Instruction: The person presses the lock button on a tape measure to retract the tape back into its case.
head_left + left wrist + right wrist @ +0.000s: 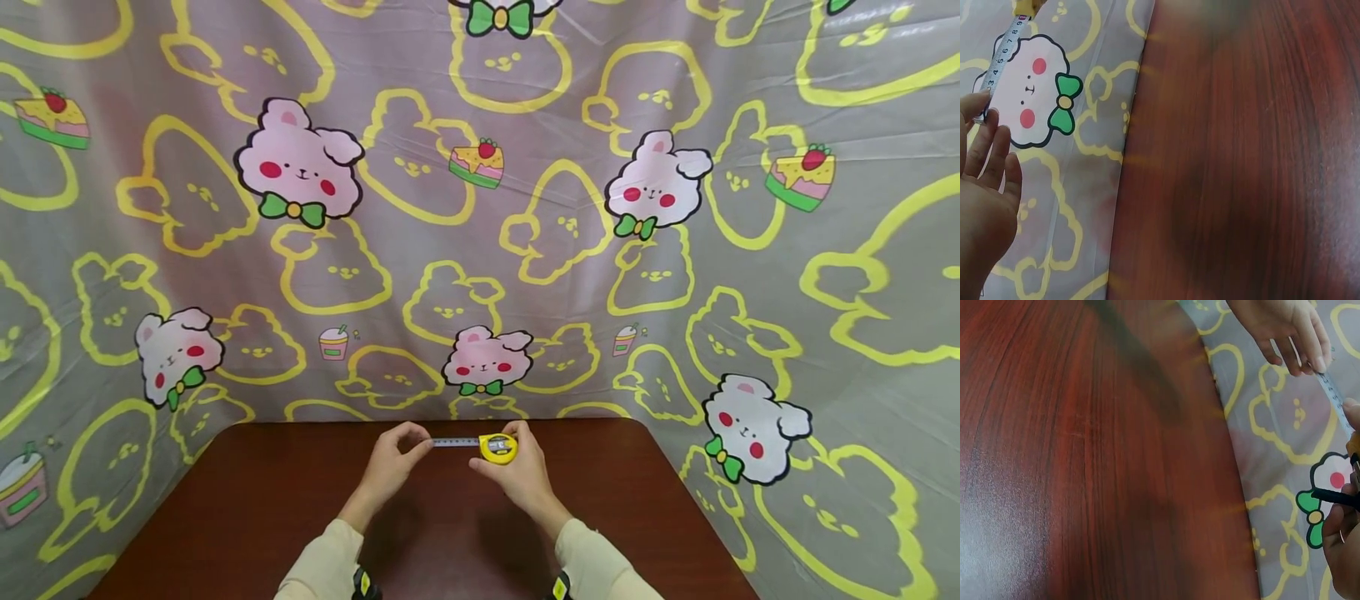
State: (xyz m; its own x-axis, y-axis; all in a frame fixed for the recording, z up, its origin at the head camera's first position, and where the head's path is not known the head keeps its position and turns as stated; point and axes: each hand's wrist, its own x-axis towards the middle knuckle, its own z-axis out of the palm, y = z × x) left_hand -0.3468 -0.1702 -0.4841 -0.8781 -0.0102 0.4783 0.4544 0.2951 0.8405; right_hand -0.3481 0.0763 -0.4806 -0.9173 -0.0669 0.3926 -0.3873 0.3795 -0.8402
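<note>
A yellow tape measure [498, 448] is held up in my right hand [522, 471], its case between thumb and fingers. From it a short length of white blade [456, 442] runs left, printed with numbers. My left hand [392, 463] pinches the blade's free end between thumb and index finger. In the left wrist view the pinched tip sits at the left hand [988, 187], and the numbers rise toward the yellow case [1025, 7]. The right wrist view has the right hand [1346, 550] at its edge, with a dark strap hanging from the case.
Below both hands lies a dark reddish-brown wooden table [450, 533] with rounded far corners. A grey curtain [555, 333] printed with yellow outlines and white bunnies hangs behind the table and along both sides.
</note>
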